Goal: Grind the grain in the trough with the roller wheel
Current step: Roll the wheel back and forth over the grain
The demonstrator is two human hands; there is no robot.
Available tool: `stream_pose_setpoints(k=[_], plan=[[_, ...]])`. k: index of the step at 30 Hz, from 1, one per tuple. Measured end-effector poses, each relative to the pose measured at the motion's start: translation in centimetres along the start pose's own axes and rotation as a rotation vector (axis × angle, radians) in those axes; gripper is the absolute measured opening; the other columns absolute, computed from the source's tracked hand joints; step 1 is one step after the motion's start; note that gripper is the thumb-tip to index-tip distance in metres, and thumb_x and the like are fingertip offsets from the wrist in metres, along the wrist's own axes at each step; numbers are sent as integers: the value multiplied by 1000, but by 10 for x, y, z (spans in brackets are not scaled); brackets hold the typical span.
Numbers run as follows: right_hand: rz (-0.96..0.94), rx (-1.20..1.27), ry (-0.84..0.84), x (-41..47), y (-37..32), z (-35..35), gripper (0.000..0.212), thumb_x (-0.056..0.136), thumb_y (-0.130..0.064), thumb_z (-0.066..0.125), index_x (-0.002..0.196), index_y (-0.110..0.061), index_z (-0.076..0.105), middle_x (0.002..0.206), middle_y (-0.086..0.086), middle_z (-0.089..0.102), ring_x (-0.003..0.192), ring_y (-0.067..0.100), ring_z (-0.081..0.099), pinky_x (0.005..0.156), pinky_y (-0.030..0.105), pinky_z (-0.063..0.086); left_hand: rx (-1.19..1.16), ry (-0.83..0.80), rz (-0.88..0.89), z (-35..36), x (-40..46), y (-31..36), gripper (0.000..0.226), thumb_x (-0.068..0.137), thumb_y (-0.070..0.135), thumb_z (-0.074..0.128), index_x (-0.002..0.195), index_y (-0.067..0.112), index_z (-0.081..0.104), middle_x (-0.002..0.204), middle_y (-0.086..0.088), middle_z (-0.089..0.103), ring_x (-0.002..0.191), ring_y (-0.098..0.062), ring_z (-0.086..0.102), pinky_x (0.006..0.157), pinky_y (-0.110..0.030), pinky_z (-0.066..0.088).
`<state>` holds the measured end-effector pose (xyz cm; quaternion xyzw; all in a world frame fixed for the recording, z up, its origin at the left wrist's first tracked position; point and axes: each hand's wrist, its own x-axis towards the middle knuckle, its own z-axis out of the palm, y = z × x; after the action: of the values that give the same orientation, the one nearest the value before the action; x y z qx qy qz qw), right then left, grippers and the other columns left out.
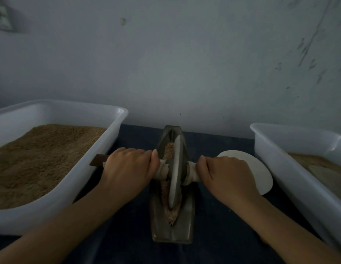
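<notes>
Gripping the wrapped axle, left hand (127,166) and right hand (225,173) fingers curled tight; roller wheel (175,172) looks heavy, probably stone, in trough (172,231).

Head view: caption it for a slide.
Both hands, left and right, grip the roller wheel axle over the grain-filled trough.

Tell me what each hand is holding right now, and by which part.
Both hold the roller wheel by its cloth-wrapped axle: left hand on the left end, right hand on the right end, wheel standing in the trough.
</notes>
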<state>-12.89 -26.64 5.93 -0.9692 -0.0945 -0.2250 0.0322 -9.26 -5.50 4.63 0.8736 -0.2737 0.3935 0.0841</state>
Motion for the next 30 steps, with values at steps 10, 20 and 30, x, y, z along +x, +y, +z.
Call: stream_pose_setpoints(k=[10,20,30], plan=[[159,-83,73,66,20,44,46,97,-29,24,53,-21,32,50,-2,33,44,15,26,46,30,11,262,-265,-9,50,45,-25,15,94,19,47,105,11,53,75,-2,61,64,-21,59,64,-30,44],[104,-109,72,60,21,42,51,97,-30,29,48,-19,36,45,-3,34,41,12,25,45,30,11,88,-110,-112,45,34,-18,27,92,20,50,67,12,55,55,-3,56,48,-20,53,56,-30,46],[26,-19,15,4,4,6,44,88,-42,8,55,-27,33,45,-5,36,38,7,33,43,22,15,-19,-72,-55,4,3,0,51,91,35,19,59,18,55,50,3,54,42,-15,50,52,-33,49]])
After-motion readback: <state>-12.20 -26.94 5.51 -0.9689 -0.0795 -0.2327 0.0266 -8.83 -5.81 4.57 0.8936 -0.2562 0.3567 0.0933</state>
